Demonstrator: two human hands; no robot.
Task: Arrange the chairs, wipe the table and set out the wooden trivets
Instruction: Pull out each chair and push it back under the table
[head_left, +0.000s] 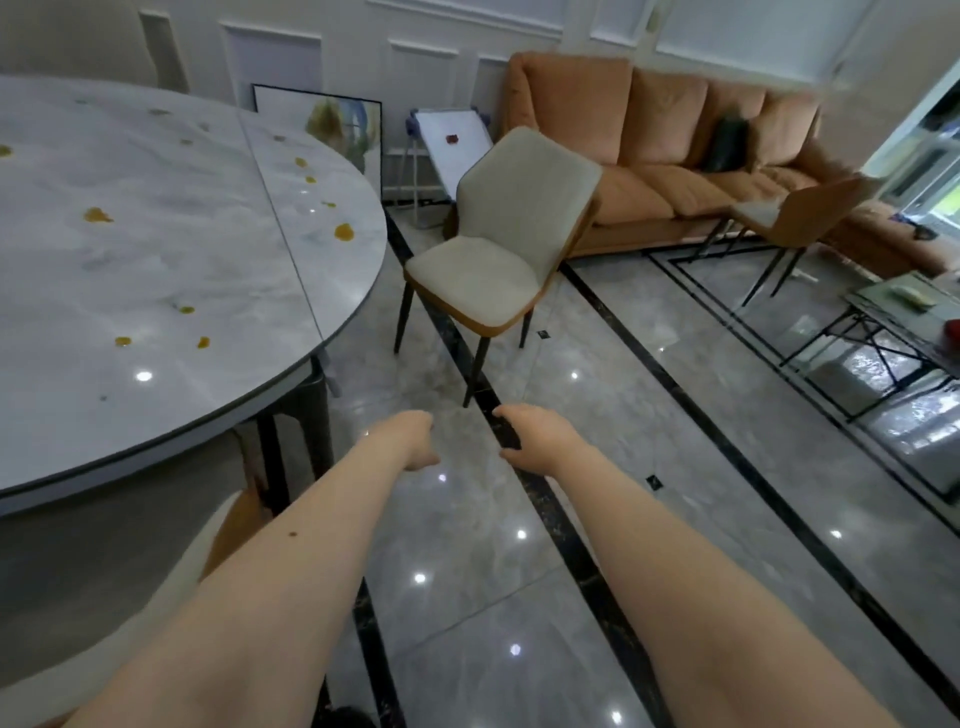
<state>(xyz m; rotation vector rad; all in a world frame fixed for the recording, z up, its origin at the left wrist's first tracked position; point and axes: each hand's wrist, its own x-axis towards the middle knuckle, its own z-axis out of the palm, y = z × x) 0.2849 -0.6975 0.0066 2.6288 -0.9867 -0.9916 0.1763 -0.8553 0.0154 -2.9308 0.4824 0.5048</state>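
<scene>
Low in the frame, both bare forearms reach forward over the grey tiled floor (649, 395). The left hand (408, 439) and right hand (524, 439) hang side by side, fingers folded downward and apparently holding nothing, though the fingertips are hidden. Just beyond them, centre frame, stands a cream chair (498, 244), apart from the table. The round marble table (156, 249) fills the left, dotted with yellow-orange stains (344, 232). A second chair (800, 213) stands right, before the orange sofa (670, 145) at upper right.
</scene>
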